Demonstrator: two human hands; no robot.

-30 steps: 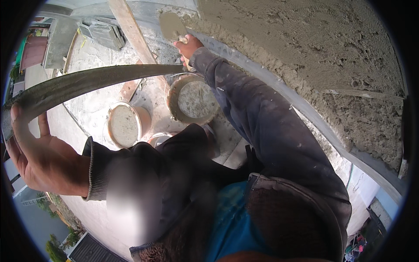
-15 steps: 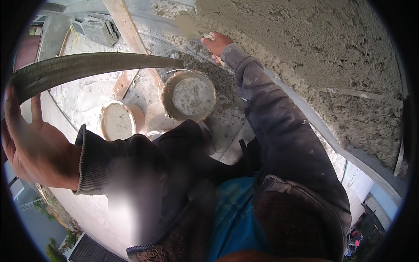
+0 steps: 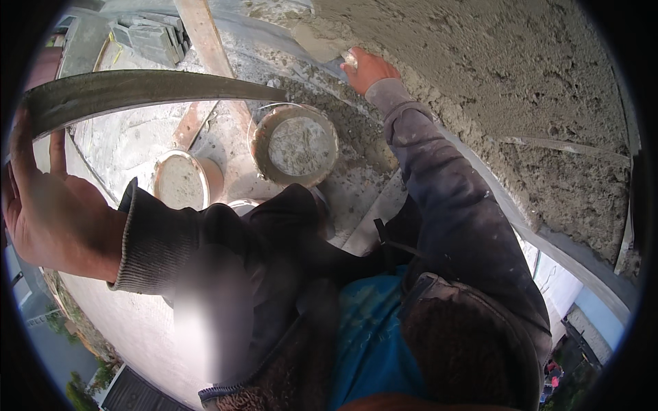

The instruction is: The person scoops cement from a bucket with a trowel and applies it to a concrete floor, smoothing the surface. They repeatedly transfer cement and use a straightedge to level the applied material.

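My left hand (image 3: 58, 212) is at the left edge with its fingers curled up around the end of a long, flat, mortar-stained straightedge (image 3: 157, 89). The straightedge reaches right, its far end above the rim of a bucket (image 3: 259, 147). My right hand (image 3: 373, 72) is closed on the pale handle of a trowel (image 3: 351, 59), low against the rough, mortar-covered wall (image 3: 480, 75). Most of the trowel's blade is hidden or blends with the wet mortar; only a grey glint shows beside my fingers. A smooth patch of mortar (image 3: 319, 40) lies just left of the hand.
That bucket holds grey mix; a second bucket (image 3: 214, 179) of mix stands left of it, and the rim of another (image 3: 243, 204) shows by my leg. Wooden planks (image 3: 205, 34) lie on the mortar-splashed floor. Grey slabs (image 3: 154, 40) are stacked at the far left.
My right hand has moved right and slightly, along the wall's lower edge, with the trowel. The straightedge in my left hand has risen a little in the picture.
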